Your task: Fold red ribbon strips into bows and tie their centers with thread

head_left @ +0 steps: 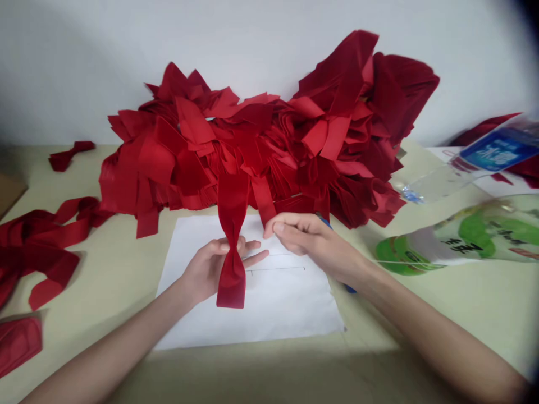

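Note:
My left hand (210, 264) pinches the gathered middle of a red velvet ribbon bow (231, 286), which hangs upright with its two flared ends above and below the fingers. The other left fingers stretch toward the right. Close by, my right hand (301, 233) is closed in a pinch; whatever lies between its fingertips is too small to make out. Beneath both hands lies a white sheet of paper (202, 328) with drawn lines and short marks. A blue object (350, 288) shows partly from under my right wrist.
A large heap of red ribbon pieces (252, 146) rises against the wall. Loose red ribbon (50, 247) and a small bow (69, 156) lie on the left. To the right are a clear bottle with a blue label (497, 148), a green-and-white package (455, 235) and a thin white thread (404, 262).

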